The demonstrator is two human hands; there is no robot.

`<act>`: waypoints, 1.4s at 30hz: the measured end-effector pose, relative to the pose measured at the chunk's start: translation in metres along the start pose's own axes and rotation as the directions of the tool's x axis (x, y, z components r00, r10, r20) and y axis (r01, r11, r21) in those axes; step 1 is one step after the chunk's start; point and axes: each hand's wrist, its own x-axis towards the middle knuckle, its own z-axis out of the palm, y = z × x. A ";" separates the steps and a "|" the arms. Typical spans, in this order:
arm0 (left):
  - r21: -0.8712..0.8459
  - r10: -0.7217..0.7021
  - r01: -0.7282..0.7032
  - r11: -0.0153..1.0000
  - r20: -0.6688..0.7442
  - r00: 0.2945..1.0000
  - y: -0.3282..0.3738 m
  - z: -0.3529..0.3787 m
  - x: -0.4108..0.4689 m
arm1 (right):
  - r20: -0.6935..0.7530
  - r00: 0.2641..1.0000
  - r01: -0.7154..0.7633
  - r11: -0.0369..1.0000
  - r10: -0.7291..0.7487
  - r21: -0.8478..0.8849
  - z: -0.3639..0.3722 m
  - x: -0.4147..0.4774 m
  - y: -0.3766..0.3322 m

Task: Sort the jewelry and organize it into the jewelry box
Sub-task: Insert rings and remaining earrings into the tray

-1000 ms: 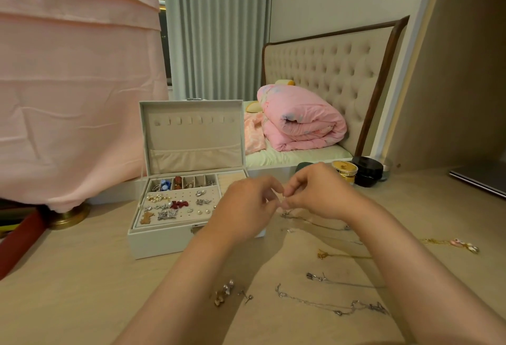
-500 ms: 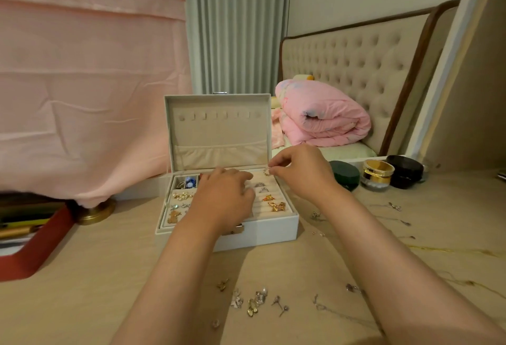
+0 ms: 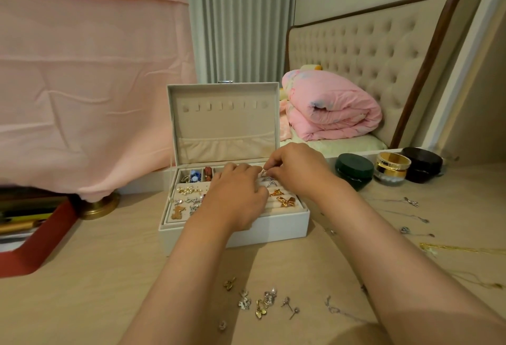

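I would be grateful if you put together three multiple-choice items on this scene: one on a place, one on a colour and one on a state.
1. Where does the black jar stand relative to the jewelry box?
A. Left of it
B. Right of it, beyond the gold jar
C. Inside it

2. What colour is the jar that stands nearest the box?
A. Dark green
B. Red
C. White

3. What is the right hand doing?
A. Lying flat on the table
B. Pinching a small silver piece over the box
C. Gripping the gold jar

Key:
1 B: the black jar is the farthest in the row of jars to the box's right.
2 A: its lid and body are dark green.
3 B: its thumb and forefinger meet on the piece above the open tray.
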 end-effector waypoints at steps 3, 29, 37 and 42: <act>0.103 0.013 -0.011 0.995 -0.013 1.000 0.002 0.003 0.000 | 0.055 0.998 0.004 1.000 -0.004 0.004 -0.004 -0.001 0.001; 0.122 0.023 -0.024 0.992 0.008 1.000 0.008 0.004 -0.004 | 0.107 0.994 0.039 0.999 -0.035 -0.033 -0.010 -0.017 0.004; -0.006 0.011 -0.012 1.000 -0.229 0.973 0.018 -0.034 -0.024 | 0.029 0.987 0.152 0.980 -0.156 0.125 -0.051 -0.040 -0.024; -0.032 0.009 -0.015 0.999 -0.173 0.985 0.009 -0.049 -0.067 | 0.307 0.920 0.168 0.952 -0.245 0.257 -0.059 -0.068 -0.044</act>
